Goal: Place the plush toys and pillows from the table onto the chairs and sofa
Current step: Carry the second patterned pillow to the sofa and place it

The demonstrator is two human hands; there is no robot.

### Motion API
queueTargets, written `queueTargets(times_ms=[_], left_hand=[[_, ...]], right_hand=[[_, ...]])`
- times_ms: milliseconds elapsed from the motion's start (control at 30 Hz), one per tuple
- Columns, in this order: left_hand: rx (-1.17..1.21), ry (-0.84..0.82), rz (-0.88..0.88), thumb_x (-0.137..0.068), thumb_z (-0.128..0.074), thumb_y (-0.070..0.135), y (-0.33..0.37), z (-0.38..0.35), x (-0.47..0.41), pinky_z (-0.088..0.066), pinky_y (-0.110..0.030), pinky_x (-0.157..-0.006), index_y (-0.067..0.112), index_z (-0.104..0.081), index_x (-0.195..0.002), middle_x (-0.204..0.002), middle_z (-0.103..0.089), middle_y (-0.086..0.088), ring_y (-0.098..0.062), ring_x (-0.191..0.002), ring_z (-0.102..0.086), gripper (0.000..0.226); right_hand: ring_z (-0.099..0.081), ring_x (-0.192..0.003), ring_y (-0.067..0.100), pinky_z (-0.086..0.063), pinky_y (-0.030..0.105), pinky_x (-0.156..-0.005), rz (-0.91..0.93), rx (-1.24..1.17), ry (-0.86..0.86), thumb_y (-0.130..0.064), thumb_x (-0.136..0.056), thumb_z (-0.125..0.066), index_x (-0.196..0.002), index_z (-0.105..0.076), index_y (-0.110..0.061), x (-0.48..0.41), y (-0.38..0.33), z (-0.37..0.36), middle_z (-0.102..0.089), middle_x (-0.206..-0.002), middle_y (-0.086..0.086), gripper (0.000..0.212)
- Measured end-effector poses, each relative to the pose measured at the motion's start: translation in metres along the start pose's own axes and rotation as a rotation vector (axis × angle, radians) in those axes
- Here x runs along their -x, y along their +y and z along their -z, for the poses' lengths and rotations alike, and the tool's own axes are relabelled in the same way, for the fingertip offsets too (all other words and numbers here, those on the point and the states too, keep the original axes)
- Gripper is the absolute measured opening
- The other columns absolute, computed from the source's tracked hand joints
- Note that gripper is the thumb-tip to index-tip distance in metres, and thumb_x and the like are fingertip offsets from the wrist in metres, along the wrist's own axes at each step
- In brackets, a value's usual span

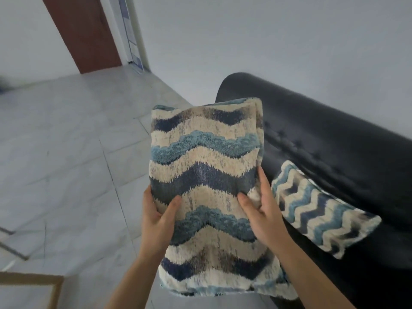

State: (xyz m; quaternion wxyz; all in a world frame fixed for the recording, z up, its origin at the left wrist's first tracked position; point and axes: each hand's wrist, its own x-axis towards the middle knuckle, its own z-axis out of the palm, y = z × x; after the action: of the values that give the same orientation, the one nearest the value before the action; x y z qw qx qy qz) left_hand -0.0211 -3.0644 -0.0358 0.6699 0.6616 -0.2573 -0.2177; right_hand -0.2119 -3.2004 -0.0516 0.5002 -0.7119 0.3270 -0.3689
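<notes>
A black tufted sofa (334, 148) runs off the right edge, its seat largely covered and its far end cut off. In front of it, a zigzag-patterned pillow (205, 166) in blue, navy and cream is held upright in the air, hiding the sofa's near arm; its lower edge blurs near the bottom of the frame. A second zigzag pillow (323, 208) lies tilted on the sofa seat against the backrest. The left hand (156, 217) and right hand (260, 208) each have a grip clenched on the held pillow's sides, thumbs in front, fingers hidden behind. At bottom left, a wood-framed corner (33, 286), perhaps the table, is mostly cropped.
</notes>
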Motion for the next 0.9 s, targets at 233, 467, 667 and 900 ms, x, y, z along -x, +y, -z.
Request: queueTargets(times_ms=[233,467,667,900], left_hand=[[-0.067,-0.078,0.005,-0.074,-0.071,0.054,0.001,-0.057,-0.164,-0.055,-0.054,-0.096,0.036,-0.049,-0.137,-0.124,-0.068,0.009,-0.018,-0.112,-0.067,0.069],[-0.111,-0.089,0.027,-0.081,-0.074,0.039,-0.024,-0.131,-0.328,-0.059,-0.043,-0.087,0.04,-0.051,-0.13,-0.11,-0.072,0.017,-0.016,-0.103,-0.07,0.054],[-0.123,-0.097,0.011,-0.094,-0.069,0.014,-0.025,-0.176,-0.452,-0.061,-0.03,-0.077,0.029,-0.048,-0.134,-0.114,-0.068,0.011,-0.002,-0.094,-0.07,0.048],[-0.165,-0.24,0.07,-0.094,-0.069,0.013,-0.054,-0.24,-0.565,-0.061,-0.031,-0.078,0.024,-0.046,-0.14,-0.118,-0.068,0.006,-0.014,-0.101,-0.07,0.052]], right_hand=[[-0.029,-0.149,-0.003,-0.028,0.043,-0.124,-0.024,-0.035,0.093,-0.021,-0.103,-0.058,-0.162,-0.009,-0.033,-0.154,0.028,-0.008,-0.025,-0.163,-0.025,0.077],[-0.036,-0.148,0.004,-0.032,0.048,-0.122,-0.075,-0.141,0.125,-0.021,-0.101,-0.061,-0.159,-0.014,-0.045,-0.326,0.093,-0.012,-0.036,-0.16,-0.022,0.079],[-0.039,-0.145,0.003,-0.036,0.046,-0.12,-0.11,-0.145,0.132,-0.026,-0.1,-0.062,-0.143,-0.014,-0.069,-0.449,0.11,-0.014,-0.038,-0.159,-0.021,0.078],[-0.025,-0.151,0.0,-0.029,0.045,-0.124,-0.173,-0.037,0.285,-0.032,-0.099,-0.062,-0.155,-0.01,-0.056,-0.536,0.148,0.0,-0.025,-0.164,-0.023,0.08]])
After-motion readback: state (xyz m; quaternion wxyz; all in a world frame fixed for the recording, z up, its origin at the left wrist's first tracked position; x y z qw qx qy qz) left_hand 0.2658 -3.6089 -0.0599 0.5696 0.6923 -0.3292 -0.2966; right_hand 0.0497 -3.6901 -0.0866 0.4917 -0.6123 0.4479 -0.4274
